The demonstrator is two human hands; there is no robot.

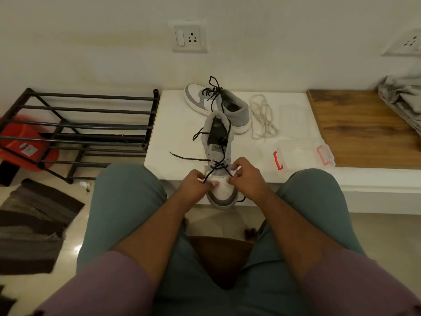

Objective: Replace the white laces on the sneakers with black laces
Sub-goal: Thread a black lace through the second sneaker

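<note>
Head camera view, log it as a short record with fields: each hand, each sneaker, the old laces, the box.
left hand: pinches the black lace at the toe eyelets
right hand: pinches the same lace
near sneaker: on the white ledge, only lowest eyelets laced
far sneaker: black laces in, on the ledge
white laces: loose pile right of the far sneaker
clear box: red clips, beside the pile

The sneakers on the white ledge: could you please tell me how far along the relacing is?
Done: the far sneaker already carries black laces, and the removed white laces lie beside it. In hand: the near sneaker, where the left hand and right hand each pinch the black lace at the lowest eyelets. Left: threading the upper eyelets and tying.
</note>
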